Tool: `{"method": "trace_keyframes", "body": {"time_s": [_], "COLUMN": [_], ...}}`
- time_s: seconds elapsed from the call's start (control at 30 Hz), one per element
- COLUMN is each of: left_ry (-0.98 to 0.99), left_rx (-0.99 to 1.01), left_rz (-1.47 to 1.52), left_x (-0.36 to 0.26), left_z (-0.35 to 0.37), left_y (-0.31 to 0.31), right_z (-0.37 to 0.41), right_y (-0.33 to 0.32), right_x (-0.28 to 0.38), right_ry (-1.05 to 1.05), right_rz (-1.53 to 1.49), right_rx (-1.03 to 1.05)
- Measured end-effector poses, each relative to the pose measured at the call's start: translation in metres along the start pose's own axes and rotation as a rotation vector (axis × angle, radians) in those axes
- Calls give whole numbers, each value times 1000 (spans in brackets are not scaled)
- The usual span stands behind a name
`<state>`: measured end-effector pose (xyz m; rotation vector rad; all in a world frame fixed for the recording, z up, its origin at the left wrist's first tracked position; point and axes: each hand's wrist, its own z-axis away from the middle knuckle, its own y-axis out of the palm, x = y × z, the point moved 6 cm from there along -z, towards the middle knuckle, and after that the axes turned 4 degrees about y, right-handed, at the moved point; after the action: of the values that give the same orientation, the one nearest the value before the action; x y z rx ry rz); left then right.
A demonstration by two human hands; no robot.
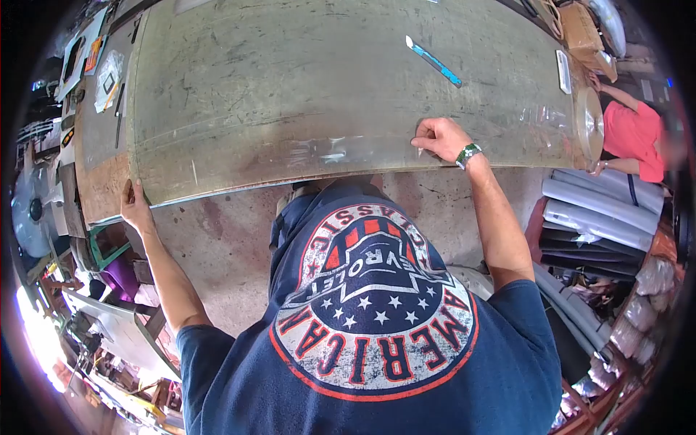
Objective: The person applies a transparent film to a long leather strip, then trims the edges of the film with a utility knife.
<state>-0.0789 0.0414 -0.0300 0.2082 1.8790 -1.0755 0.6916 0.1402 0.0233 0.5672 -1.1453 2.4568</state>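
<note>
My right hand (444, 138) hovers over the front edge of the worn, grey-green worktable (275, 80), fingers curled in a pinch. A tiny pale bit shows at the fingertips, too small to name. At the table's front left corner, my left hand (135, 205) rests with thumb and forefinger stretched forward and apart on the edge. Shiny reflections between the hands look like clear plastic film (330, 150) lying along the edge; its outline is hard to make out. Farther back lies a blue utility knife (435, 63), beyond my right hand.
A person in a red shirt (632, 138) stands at the table's right end, beside a clear roll (590, 119). Wrapped rolls (598, 210) are stacked at right. A cardboard box (583, 36) sits back right. A black rod (119, 116) and plastic packet (109, 78) lie left.
</note>
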Motion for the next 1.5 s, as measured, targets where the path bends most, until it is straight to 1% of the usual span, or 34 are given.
{"method": "trace_keyframes", "body": {"time_s": [0.2,0.3,0.47,0.57,0.63,0.73,0.83,0.87,0.97,1.07,1.17,1.23,1.3,1.37,1.5], "left_ry": [-6,-18,-3,0,21,14,-10,15,63,28,30,73,32,22,9], "left_rx": [-6,-15,-21,-22,-42,-64,-77,-87,-106,-104,-102,-102,-69,-61,-68], "left_rz": [26,87,31,36,34,71,37,75,64,66,27,14,113,98,135], "left_x": [2,6,3,14,11,5,0,-3,-2,-6,-3,3,17,8,12], "left_z": [0,1,2,-2,-1,2,4,6,6,9,7,5,1,5,5], "left_y": [1,3,1,2,2,3,4,4,5,6,4,4,7,7,6], "right_z": [-5,-3,-2,-8,-11,-10,-11,-10,-15,-15,-16,-14,-14,-13,-14], "right_y": [-1,-4,-5,-3,-3,-3,-3,-4,-1,-3,-5,-4,-6,-7,-9], "right_x": [-4,0,1,-7,-11,-5,-4,-5,-13,-10,-6,-11,-9,-9,-8], "right_ry": [-25,16,20,-9,-14,-19,-24,-13,-5,-2,-51,9,28,53,90], "right_rz": [25,43,63,47,38,13,4,9,-14,32,99,92,69,109,136], "right_rx": [-14,-11,-20,-24,-17,-25,-38,-44,-23,-6,-10,-5,-5,-9,-22]}}
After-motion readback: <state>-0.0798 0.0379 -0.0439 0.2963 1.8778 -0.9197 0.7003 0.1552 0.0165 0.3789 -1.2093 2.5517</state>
